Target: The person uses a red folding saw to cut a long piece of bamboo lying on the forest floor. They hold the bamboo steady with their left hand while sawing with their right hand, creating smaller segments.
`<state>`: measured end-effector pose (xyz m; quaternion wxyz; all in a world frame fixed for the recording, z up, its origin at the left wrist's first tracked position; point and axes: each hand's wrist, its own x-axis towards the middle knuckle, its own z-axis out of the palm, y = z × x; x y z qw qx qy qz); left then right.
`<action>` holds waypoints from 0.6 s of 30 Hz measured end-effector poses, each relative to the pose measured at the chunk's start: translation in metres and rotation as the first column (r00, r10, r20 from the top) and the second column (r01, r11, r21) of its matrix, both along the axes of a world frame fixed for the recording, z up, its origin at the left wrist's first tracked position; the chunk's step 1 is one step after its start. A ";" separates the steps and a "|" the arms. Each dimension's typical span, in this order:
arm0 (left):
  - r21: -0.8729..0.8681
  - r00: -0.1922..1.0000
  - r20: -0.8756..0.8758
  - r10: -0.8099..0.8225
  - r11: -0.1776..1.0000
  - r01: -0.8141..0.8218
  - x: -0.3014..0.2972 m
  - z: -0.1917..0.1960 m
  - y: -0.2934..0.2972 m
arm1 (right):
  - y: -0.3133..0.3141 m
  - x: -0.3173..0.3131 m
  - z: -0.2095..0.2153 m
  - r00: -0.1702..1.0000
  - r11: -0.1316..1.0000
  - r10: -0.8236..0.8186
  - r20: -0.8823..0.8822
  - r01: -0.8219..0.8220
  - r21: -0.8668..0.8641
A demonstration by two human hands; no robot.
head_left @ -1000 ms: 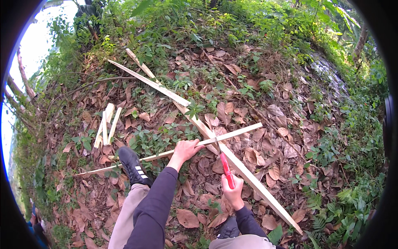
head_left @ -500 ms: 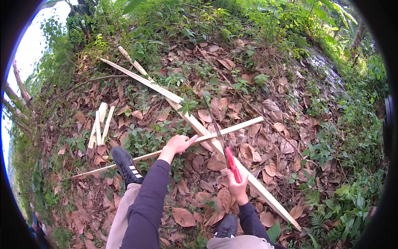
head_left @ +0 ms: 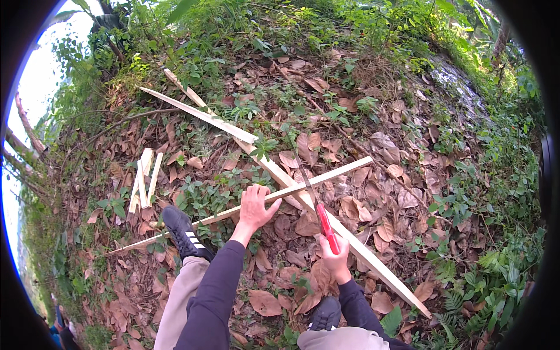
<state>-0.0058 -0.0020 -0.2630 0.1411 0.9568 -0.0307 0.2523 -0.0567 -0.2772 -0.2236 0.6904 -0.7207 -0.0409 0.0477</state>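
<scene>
My left hand [head_left: 255, 207] is closed over a long, pale wooden strip [head_left: 341, 171], fingers across it and thumb on the near side. This strip crosses on top of a longer wooden strip [head_left: 373, 261] that runs diagonally over the leaves. In my right hand [head_left: 335, 256] is the red handle of a handsaw [head_left: 326, 226]. Its thin dark blade reaches away from me, at the upper strip just right of the crossing. Whether the teeth have bitten into the wood is too fine to tell. My left shoe [head_left: 184, 232] rests at the strip's left part.
Several short wooden pieces [head_left: 143, 181] lie at the left. A pointed wooden piece [head_left: 198, 114] rests against the far part of the diagonal strip. Brown dry leaves [head_left: 265, 302] and low green plants cover the ground. A thin branch [head_left: 125, 118] lies at the far left.
My left hand has turned from pointing along the strip to gripping across it. The strip's right end has swung slightly away from me. The saw has stayed about where it was.
</scene>
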 end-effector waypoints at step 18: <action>-0.916 0.845 -0.377 -0.379 0.016 -0.402 0.009 -0.083 -0.129 | -0.012 0.022 -0.002 0.998 0.999 0.044 -0.051 -0.044 0.006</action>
